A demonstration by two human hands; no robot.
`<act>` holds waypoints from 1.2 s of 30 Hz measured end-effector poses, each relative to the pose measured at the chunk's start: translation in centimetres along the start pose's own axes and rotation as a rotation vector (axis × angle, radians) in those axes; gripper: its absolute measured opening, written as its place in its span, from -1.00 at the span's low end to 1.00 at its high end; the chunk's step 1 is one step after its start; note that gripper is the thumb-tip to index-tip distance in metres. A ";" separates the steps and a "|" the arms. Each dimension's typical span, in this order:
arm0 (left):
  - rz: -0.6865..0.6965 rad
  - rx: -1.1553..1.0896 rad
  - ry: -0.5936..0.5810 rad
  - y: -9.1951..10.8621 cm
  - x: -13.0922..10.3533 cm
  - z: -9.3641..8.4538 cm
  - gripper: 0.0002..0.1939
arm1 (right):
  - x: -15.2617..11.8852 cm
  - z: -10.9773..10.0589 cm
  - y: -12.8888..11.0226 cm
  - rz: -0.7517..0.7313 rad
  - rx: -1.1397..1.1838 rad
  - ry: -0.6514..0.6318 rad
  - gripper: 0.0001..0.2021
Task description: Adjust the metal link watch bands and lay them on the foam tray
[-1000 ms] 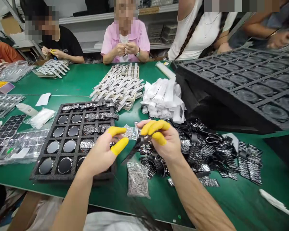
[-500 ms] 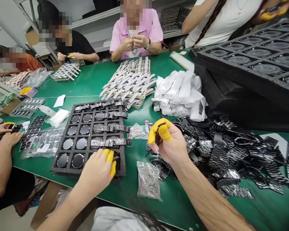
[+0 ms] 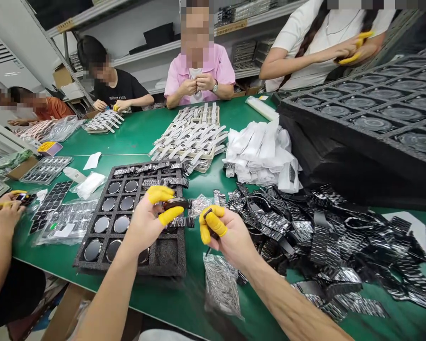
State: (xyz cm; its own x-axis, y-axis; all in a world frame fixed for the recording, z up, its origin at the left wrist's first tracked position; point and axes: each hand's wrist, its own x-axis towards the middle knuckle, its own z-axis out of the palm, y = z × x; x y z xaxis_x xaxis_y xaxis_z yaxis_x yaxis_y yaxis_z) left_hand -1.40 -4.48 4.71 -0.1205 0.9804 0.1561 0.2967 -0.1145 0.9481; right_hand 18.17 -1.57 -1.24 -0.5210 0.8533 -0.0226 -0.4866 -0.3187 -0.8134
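Yellow covers sit on fingers of both hands. My left hand [image 3: 152, 215] pinches a dark round watch case [image 3: 175, 203] by its edges, above the right side of the black foam tray [image 3: 128, 270]. Just right of it, my right hand [image 3: 223, 227] is closed around a small dark item [image 3: 216, 226], mostly hidden by the fingers. Round watch faces [image 3: 93, 249] fill the tray's left columns, and black link straps [image 3: 165, 182] lie across its right side. One front-right compartment [image 3: 166, 252] holds no watch. A bag of metal pins [image 3: 223, 286] lies below my right hand.
Black metal straps [image 3: 319, 237] are heaped at the right, behind them white wrapped bundles [image 3: 259, 151] and a large black foam tray [image 3: 362, 123]. White-strapped watches [image 3: 190, 137] are stacked at centre back. A co-worker's hands [image 3: 7, 208] are at the left; other people sit across.
My left hand has risen from the front-right compartment with the watch case in its fingers. My right hand has moved left and slightly down, closer to it. The view has tilted up a little.
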 end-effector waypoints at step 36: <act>0.519 0.305 -0.238 -4.8 0.5 3.1 -0.22 | 0.8 0.0 0.8 0.107 -0.004 0.020 -0.50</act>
State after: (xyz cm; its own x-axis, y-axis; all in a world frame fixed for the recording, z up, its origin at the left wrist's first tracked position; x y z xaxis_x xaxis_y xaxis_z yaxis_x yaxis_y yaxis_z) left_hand 0.03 -2.97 -0.66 0.3143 0.8223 0.4744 0.5194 -0.5673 0.6391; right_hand 17.37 -1.13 -1.90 -0.5559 0.8224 -0.1207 -0.4264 -0.4068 -0.8079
